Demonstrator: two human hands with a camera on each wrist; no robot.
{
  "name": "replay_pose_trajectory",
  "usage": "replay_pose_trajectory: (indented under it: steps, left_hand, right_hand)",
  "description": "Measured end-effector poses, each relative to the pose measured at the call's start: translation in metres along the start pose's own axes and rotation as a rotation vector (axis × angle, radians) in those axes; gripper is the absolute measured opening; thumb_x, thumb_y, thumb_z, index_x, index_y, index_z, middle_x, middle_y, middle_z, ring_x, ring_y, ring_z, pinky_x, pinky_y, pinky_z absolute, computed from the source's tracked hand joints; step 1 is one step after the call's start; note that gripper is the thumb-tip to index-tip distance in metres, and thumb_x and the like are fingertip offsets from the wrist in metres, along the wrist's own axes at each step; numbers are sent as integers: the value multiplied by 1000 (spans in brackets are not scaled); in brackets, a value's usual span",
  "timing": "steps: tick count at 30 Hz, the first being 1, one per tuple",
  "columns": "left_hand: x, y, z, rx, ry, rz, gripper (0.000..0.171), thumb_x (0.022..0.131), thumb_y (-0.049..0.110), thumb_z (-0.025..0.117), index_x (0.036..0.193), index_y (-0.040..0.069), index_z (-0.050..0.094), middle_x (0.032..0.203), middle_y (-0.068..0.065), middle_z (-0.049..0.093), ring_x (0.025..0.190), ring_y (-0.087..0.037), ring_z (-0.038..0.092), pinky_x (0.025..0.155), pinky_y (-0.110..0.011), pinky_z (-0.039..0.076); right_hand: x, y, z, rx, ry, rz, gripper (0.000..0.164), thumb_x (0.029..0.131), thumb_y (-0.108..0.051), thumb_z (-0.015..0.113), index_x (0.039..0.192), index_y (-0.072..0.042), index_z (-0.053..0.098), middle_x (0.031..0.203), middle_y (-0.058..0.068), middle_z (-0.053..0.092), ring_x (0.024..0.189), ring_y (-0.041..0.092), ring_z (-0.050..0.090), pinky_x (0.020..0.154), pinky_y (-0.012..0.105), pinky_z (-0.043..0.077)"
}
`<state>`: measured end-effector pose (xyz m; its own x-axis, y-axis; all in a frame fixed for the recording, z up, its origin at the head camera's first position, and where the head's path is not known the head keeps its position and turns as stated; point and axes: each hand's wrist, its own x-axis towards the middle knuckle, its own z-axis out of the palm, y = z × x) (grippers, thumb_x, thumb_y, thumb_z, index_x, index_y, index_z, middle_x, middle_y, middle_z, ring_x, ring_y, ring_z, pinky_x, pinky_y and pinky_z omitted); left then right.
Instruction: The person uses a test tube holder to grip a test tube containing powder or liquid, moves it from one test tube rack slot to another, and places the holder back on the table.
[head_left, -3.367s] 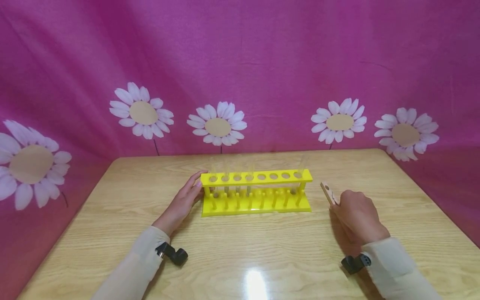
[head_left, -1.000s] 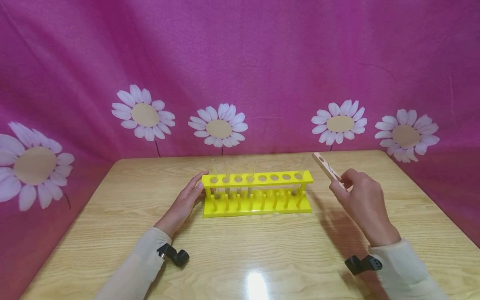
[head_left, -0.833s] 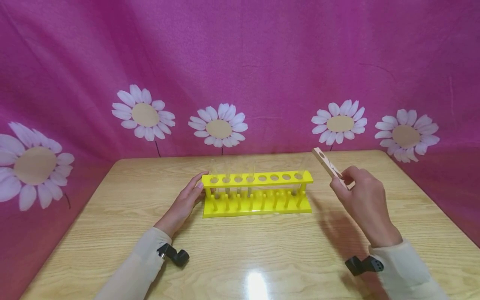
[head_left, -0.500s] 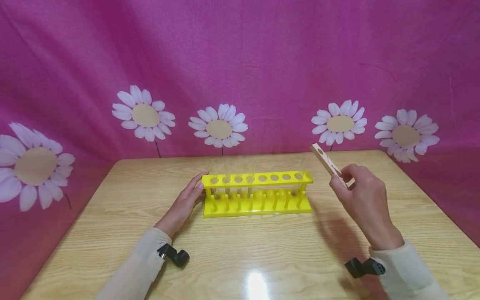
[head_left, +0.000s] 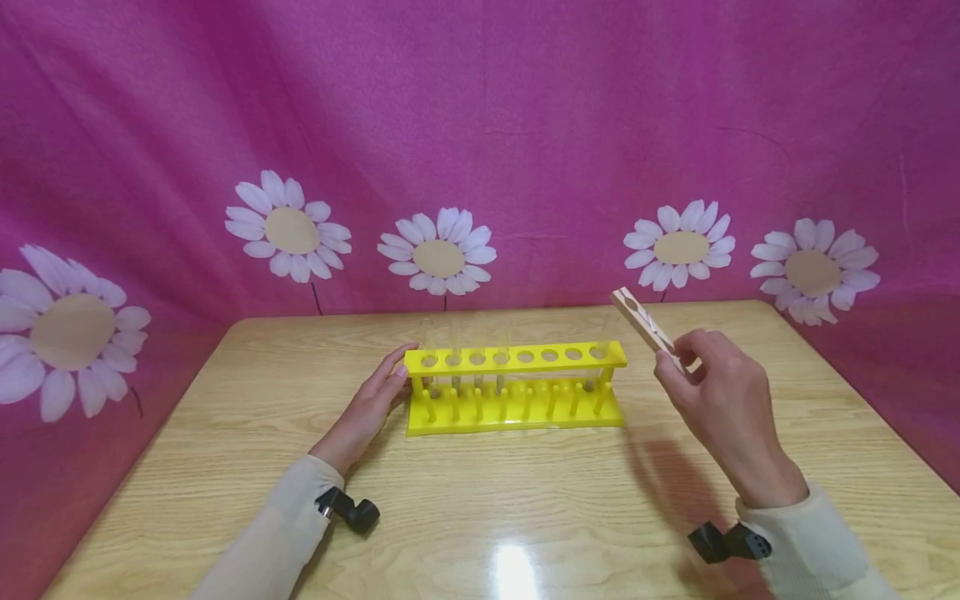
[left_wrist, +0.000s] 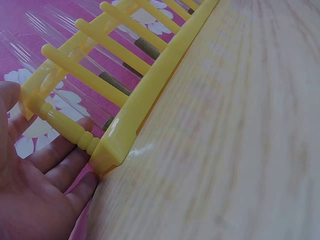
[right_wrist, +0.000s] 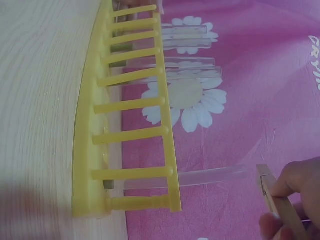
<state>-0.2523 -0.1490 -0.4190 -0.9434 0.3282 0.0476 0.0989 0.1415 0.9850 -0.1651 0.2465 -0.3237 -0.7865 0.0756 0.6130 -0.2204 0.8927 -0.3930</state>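
Note:
A yellow test tube rack (head_left: 513,421) stands on the table, shown in all three current views. Several clear test tubes (head_left: 501,337) stand in its left holes, with dark matter at their bottoms in the left wrist view. One more test tube (right_wrist: 212,176) leans in the hole at the right end. My left hand (head_left: 367,408) grips the rack's left end, thumb by the top bar and fingers behind the end post. Above the table, right of the rack, my right hand (head_left: 723,408) pinches a wooden test tube clamp (head_left: 641,321), its tip pointing up and left.
The wooden table (head_left: 480,500) ends at the back against a pink cloth (head_left: 540,150) printed with white daisies. Black wrist cameras (head_left: 352,512) sit on both sleeves.
My right hand has raised the clamp from low over the table, and its tip has swung up and left towards the right-end tube. The left hand and the rack stay in place.

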Motion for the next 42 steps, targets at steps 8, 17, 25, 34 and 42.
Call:
replay_pose_trajectory:
  steps: [8, 17, 25, 34, 42]
  left_hand:
    - [0, 0, 0, 6, 5, -2, 51, 103, 46, 35, 151, 27, 29, 155, -1, 28, 138, -25, 32, 115, -48, 26]
    - [0, 1, 1, 14, 3, -2, 53, 103, 47, 34, 152, 26, 28, 154, -3, 30, 137, -28, 35, 114, -48, 27]
    - [0, 0, 1, 12, 6, -1, 54, 103, 48, 35, 151, 26, 29, 153, -2, 32, 136, -25, 36, 114, -47, 28]
    - [0, 0, 0, 5, 1, 5, 50, 103, 48, 35, 150, 31, 31, 153, -3, 32, 135, -28, 37, 114, -48, 28]
    - [0, 1, 1, 20, 7, -9, 52, 103, 49, 34, 151, 29, 29, 154, -2, 30, 136, -27, 37, 114, -48, 28]
  right_hand:
    - [-2, -1, 2, 23, -1, -33, 12, 88, -15, 69, 89, -5, 65, 78, 7, 58, 60, 21, 46, 44, 25, 39]
    - [-3, -2, 6, 25, -8, -70, 9, 87, -13, 70, 86, -4, 65, 75, 6, 58, 58, 19, 44, 44, 25, 39]
    - [-3, -3, 7, 26, -15, -90, 8, 86, -11, 71, 86, -5, 65, 73, 5, 57, 57, 18, 43, 44, 25, 39]
    - [-4, -1, 10, 26, -30, -115, 7, 85, -10, 71, 82, -5, 65, 71, 4, 56, 56, 17, 43, 45, 24, 38]
    - [-4, -1, 11, 10, -120, -55, 8, 85, -11, 70, 82, -6, 65, 71, 5, 56, 57, 18, 43, 44, 25, 37]
